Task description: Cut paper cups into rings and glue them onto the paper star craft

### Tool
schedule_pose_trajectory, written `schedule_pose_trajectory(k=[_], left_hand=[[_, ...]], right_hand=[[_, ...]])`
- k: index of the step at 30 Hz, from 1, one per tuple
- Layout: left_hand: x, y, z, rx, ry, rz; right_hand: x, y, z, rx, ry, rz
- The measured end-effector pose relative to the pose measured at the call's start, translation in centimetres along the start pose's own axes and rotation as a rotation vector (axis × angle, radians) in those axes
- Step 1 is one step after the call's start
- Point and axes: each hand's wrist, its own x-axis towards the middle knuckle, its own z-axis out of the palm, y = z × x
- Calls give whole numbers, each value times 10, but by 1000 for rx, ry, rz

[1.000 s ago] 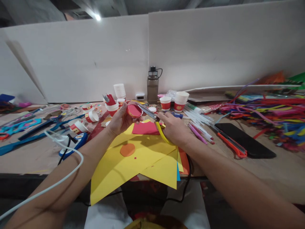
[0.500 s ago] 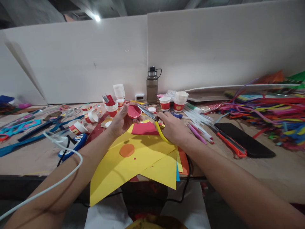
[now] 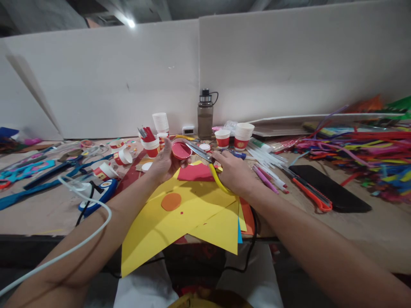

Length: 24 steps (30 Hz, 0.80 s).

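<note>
Near the middle of the table, my left hand point(image 3: 165, 161) is closed around a short paper cup point(image 3: 181, 150), its round red face turned toward me. My right hand point(image 3: 231, 169) grips yellow-handled scissors point(image 3: 202, 152), with the blades pointing left to the cup's edge. Whether the blades touch or cut the cup I cannot tell. Below both hands lie overlapping yellow paper sheets point(image 3: 192, 222). On them are a red paper piece point(image 3: 196, 172) and an orange paper disc point(image 3: 171, 202).
Paper cups point(image 3: 244, 136) and a water bottle point(image 3: 205, 115) stand at the back. To the right lie pens point(image 3: 266, 179), a box cutter point(image 3: 311, 194), a black phone point(image 3: 330, 188) and pipe cleaners point(image 3: 359, 149). A glue gun point(image 3: 99, 196) with a white cable is on the left.
Both hands stay almost in place, with the cup and scissors still held. The left hand's fingers and the cup shift very slightly.
</note>
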Motion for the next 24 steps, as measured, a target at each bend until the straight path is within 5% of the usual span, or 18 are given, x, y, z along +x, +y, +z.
schedule_pose_trajectory(k=[18, 24], left_hand=[[-4, 9, 8, -61, 100, -71], [-5, 7, 7, -22, 47, -116]], right_hand=[[0, 0, -2, -3, -29, -3], [0, -1, -2, -26, -25, -6]])
